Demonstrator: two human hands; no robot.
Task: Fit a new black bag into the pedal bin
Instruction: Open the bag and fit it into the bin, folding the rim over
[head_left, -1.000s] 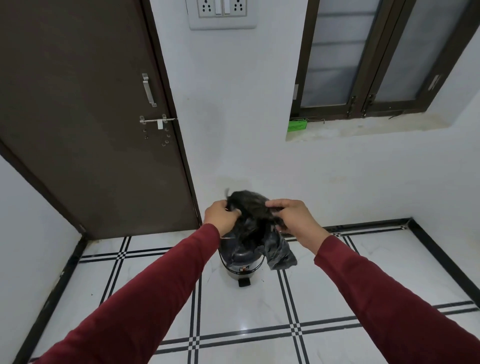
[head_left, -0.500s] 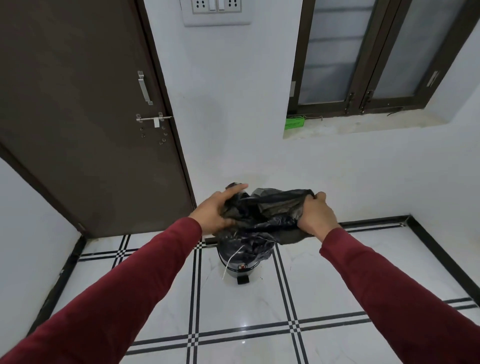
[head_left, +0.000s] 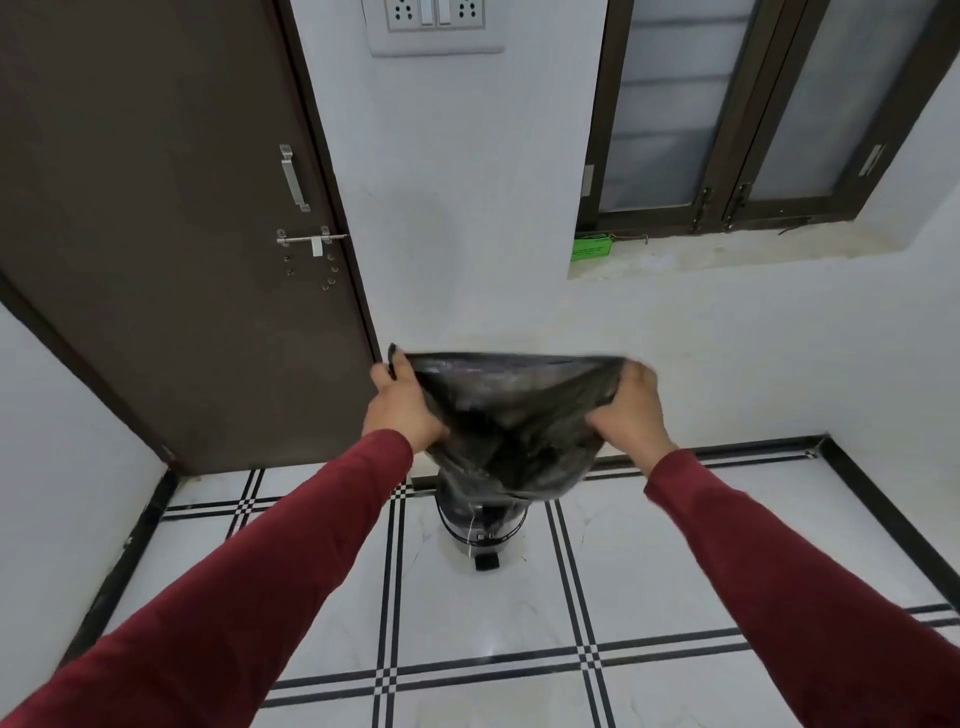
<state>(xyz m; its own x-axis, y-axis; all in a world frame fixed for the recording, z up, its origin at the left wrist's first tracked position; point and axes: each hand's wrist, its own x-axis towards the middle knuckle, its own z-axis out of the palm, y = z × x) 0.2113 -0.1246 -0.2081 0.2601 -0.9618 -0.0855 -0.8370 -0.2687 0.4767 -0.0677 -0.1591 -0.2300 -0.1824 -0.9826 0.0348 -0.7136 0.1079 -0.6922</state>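
A thin black bag (head_left: 511, 421) hangs stretched wide between my two hands, its mouth pulled open at the top. My left hand (head_left: 402, 402) grips the bag's left edge and my right hand (head_left: 631, 410) grips its right edge. Below the bag, on the floor by the wall, stands the small steel pedal bin (head_left: 483, 530). Only its lower body and black pedal show; the bag hides its top.
A dark brown door (head_left: 171, 218) with a latch fills the left. A white wall lies straight ahead, with a window and sill (head_left: 727, 249) at the right. White floor tiles with black lines (head_left: 493, 623) surround the bin.
The bag went from a crumpled bunch to spread wide. My hands moved apart and rose a little, pulling the mouth open above the bin.
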